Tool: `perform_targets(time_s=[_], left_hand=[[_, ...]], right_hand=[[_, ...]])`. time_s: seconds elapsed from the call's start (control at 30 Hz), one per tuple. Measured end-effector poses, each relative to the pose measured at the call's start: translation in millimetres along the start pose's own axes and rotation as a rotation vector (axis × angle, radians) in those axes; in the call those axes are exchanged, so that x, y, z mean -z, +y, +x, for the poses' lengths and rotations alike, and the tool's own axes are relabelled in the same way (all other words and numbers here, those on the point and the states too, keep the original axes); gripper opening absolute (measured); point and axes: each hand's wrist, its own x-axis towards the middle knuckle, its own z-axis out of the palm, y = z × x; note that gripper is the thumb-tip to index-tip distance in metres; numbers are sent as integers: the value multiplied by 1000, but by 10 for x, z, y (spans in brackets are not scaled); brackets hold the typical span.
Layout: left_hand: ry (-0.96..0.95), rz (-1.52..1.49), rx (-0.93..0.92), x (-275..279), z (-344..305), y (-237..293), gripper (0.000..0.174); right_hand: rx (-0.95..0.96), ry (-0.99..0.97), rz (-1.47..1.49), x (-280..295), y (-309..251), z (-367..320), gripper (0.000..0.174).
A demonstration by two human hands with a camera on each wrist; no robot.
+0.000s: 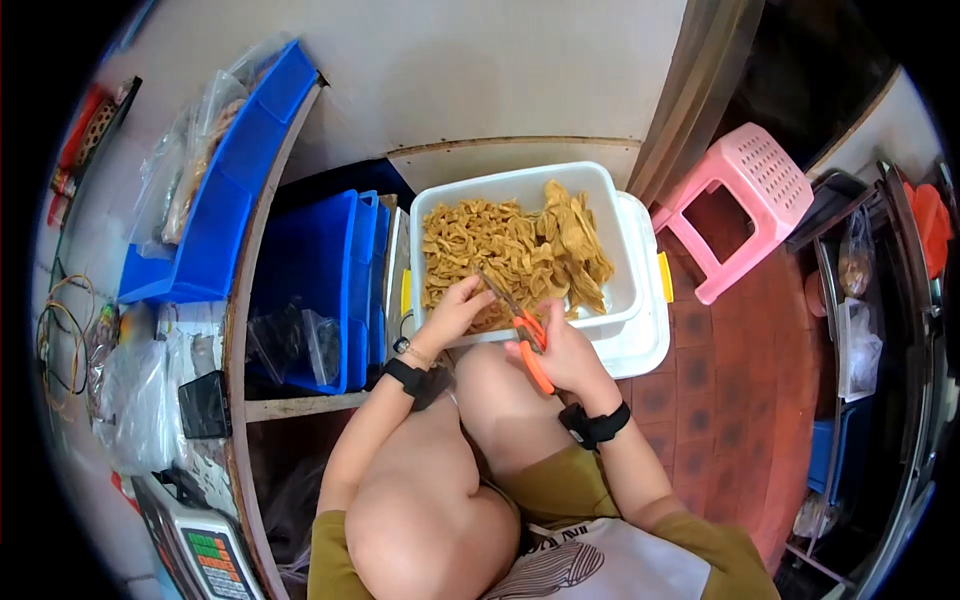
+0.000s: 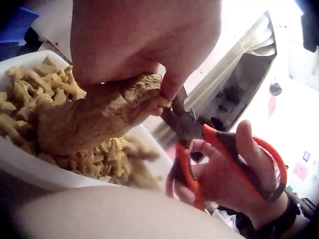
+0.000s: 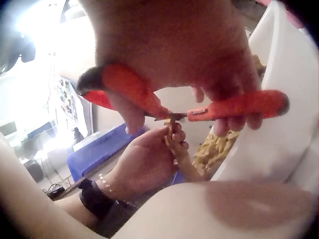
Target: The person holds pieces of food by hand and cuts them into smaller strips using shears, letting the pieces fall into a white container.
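Note:
My left hand (image 1: 456, 311) pinches a long wrinkled tan-brown piece (image 2: 84, 122) between thumb and fingers, over the tub. Fingers and thumb of my right hand (image 1: 566, 352) pass through the orange-red handles of a pair of scissors (image 1: 531, 350). In the left wrist view the dark blades meet the end of the piece beside my left fingertips; the handles stand apart. The white tub (image 1: 612, 208) holds many small cut tan pieces (image 1: 470, 240) on its left and larger uncut-looking ones (image 1: 570, 240) on its right.
Beneath the tub is a white lid or box (image 1: 650, 345) with yellow clips. Blue bins (image 1: 345, 290) stand at the left, beside a shelf with a scale (image 1: 205, 550). A pink stool (image 1: 750, 190) stands on the red tiled floor (image 1: 690, 410). My knees lie just below the tub.

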Motion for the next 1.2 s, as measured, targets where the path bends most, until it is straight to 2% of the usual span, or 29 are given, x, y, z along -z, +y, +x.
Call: perform_targets(time_s=[0.13, 0.17, 0.27, 0.3, 0.43, 0.53, 0.6, 0.73, 0.8, 0.83, 0.9, 1.0, 1.1, 1.13, 1.2], left_hand=[[-27, -57, 38, 46, 4, 18, 10], [-2, -82, 7, -4, -2, 27, 10], [-14, -114, 62, 67, 18, -36, 12], [-49, -78, 6, 60, 23, -51, 13], [-77, -23, 6, 36, 23, -2, 12], [-37, 34, 11, 16, 18, 43, 11], [1, -89, 47, 24, 23, 49, 15], [63, -111, 7, -14, -4, 50, 16], [52, 149, -75, 11, 11, 15, 16], [48, 147, -73, 13, 8, 13, 16], [-118, 204, 28, 28, -10, 17, 18], [-114, 285, -43, 4, 21, -61, 16], [-14, 248, -95, -24, -1, -34, 14], [-12, 248, -95, -36, -4, -1, 14], [1, 99, 23, -51, -10, 49, 15]], right_hand=[[-1, 31, -28, -55, 51, 23, 73], [29, 44, -19, -41, 70, 16, 73], [56, 67, 9, 98, 56, -51, 72], [75, 50, -10, 143, 58, -74, 70], [87, -1, -18, 227, 83, -164, 65], [83, 15, -20, 146, 191, -164, 65], [87, 51, -27, 95, 215, -163, 64], [42, 111, 32, 80, 127, -195, 65], [14, 113, 28, 85, 123, -214, 66], [-15, 98, 39, 76, 131, -216, 67], [-46, 80, 51, 58, 153, -196, 68], [-4, 55, 11, 71, 173, -122, 71], [6, 22, -4, 105, 170, -88, 73], [9, 39, 11, 83, 191, -84, 68], [12, 53, 25, 67, 185, -93, 64]])
